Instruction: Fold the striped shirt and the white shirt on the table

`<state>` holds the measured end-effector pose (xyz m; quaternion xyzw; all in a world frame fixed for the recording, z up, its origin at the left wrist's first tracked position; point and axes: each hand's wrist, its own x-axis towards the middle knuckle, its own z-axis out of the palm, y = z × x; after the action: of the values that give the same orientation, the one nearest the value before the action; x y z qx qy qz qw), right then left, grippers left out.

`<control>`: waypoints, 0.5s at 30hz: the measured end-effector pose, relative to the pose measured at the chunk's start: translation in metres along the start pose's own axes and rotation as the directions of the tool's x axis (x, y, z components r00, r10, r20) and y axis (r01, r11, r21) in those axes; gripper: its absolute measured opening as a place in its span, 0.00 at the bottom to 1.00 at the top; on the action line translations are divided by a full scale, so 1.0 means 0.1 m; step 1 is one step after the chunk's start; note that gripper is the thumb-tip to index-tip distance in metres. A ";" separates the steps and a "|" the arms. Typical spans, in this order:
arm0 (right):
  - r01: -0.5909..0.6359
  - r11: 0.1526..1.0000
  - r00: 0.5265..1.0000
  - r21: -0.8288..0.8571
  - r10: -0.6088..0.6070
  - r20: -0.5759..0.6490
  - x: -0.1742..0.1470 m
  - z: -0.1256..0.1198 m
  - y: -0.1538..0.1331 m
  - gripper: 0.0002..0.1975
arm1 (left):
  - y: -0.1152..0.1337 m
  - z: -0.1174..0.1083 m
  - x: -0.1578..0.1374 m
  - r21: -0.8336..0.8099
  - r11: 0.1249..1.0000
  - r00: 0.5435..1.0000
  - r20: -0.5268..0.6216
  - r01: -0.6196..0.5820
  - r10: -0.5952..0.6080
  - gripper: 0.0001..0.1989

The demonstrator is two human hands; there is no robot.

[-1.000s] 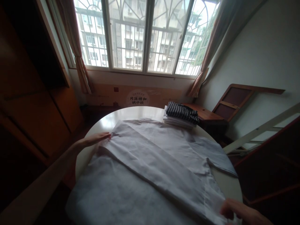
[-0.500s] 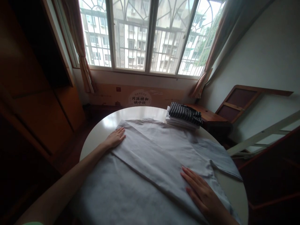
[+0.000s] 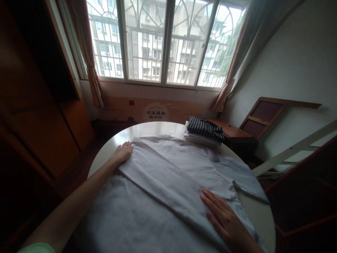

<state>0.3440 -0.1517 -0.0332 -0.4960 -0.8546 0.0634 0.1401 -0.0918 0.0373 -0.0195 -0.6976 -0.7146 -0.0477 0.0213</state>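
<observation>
A white long-sleeved shirt (image 3: 168, 175) lies spread over a round white table, one sleeve folded diagonally across its body. The other sleeve stretches out toward the table's right edge. My left hand (image 3: 123, 151) rests at the shirt's upper left edge, fingers extended and touching the fold. Lower right, my right hand (image 3: 222, 214) lies flat on the folded sleeve with its fingers stretched out. Neither hand grips the cloth. The shirt's near end runs out of view at the bottom.
The round table (image 3: 105, 154) shows its bare rim at left. On its far side sits a stack of folded clothes (image 3: 205, 128), a black striped one on top. Behind are a wooden stand (image 3: 229, 128), a barred window (image 3: 163, 45) and tied curtains (image 3: 92, 84). A wooden cabinet (image 3: 76, 123) stands left.
My left hand has slid a little left, off the cloth's top toward its edge. My right hand stays flat at nearly the same place on the sleeve. The view has shifted slightly.
</observation>
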 end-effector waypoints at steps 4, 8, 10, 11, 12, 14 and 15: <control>-0.010 1.000 1.000 0.007 0.010 0.014 0.00 -0.01 -0.01 0.24 | 0.18 0.01 0.13 -0.003 0.996 0.996 0.005 -0.085 0.085 0.25; -0.011 1.000 1.000 0.010 0.011 0.004 -0.01 -0.02 0.00 0.23 | 0.26 0.04 0.30 -0.032 0.996 0.996 0.031 -0.087 0.089 0.25; -0.012 1.000 1.000 0.011 0.012 0.002 -0.01 -0.02 0.00 0.23 | 0.26 0.04 0.38 -0.044 0.998 0.998 0.038 -0.053 0.054 0.26; -0.012 1.000 1.000 0.012 0.012 0.005 -0.01 -0.02 0.00 0.23 | 0.26 0.05 0.41 -0.049 0.998 0.998 0.041 -0.035 0.037 0.26; -0.013 1.000 1.000 0.014 0.013 0.008 -0.02 -0.02 0.00 0.23 | 0.25 0.05 0.43 -0.054 0.998 0.999 0.042 -0.019 0.022 0.26; -0.018 1.000 1.000 0.023 0.018 0.015 -0.01 -0.03 -0.01 0.24 | 0.24 0.06 0.47 -0.061 0.998 0.999 0.044 0.010 -0.008 0.27; -0.023 0.999 1.000 0.032 0.023 0.018 -0.01 -0.04 -0.02 0.24 | 0.24 0.06 0.48 -0.065 0.998 0.999 0.043 0.024 -0.021 0.27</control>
<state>0.3443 -0.1538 -0.0296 -0.5029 -0.8489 0.0831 0.1397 -0.0688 0.0858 -0.0200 -0.6908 -0.7207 -0.0564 -0.0172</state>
